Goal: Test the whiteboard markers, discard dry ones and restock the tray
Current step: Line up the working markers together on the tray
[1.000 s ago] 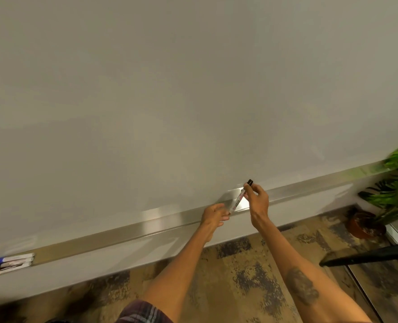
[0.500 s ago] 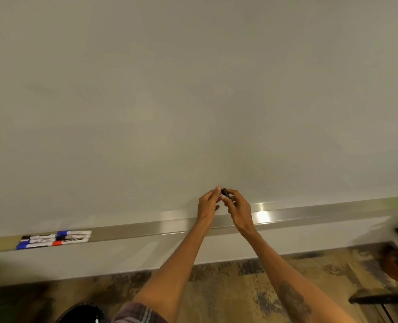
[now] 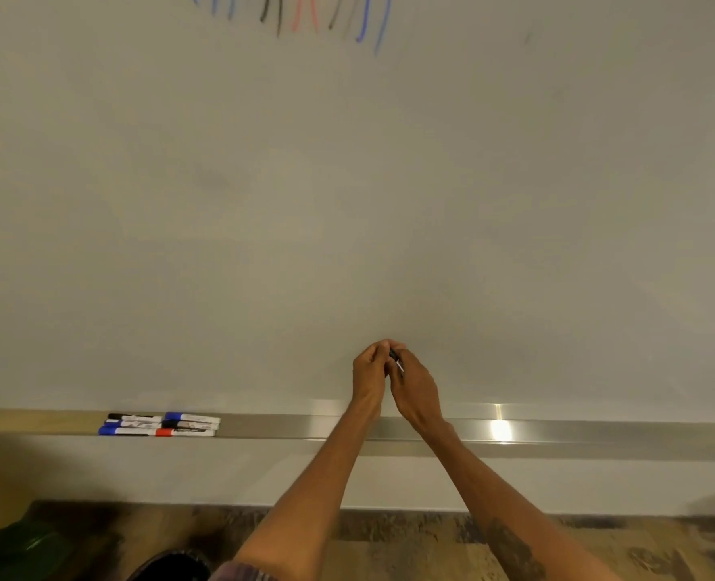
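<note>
My left hand and my right hand meet in front of the whiteboard, just above the metal tray. Together they hold a black-capped marker, mostly hidden between the fingers. Both hands pinch it near its dark end. Several capped markers with blue, black and red caps lie side by side on the tray to the left. Coloured test strokes show at the top of the board.
Below the tray runs a white wall strip, then patterned brown flooring. A dark green object sits at the lower left corner, and a dark rounded object is at the bottom edge.
The view has swung left and up, bringing the tray markers and the test strokes into sight. My hands rose from the tray and closed together round the marker's end.
</note>
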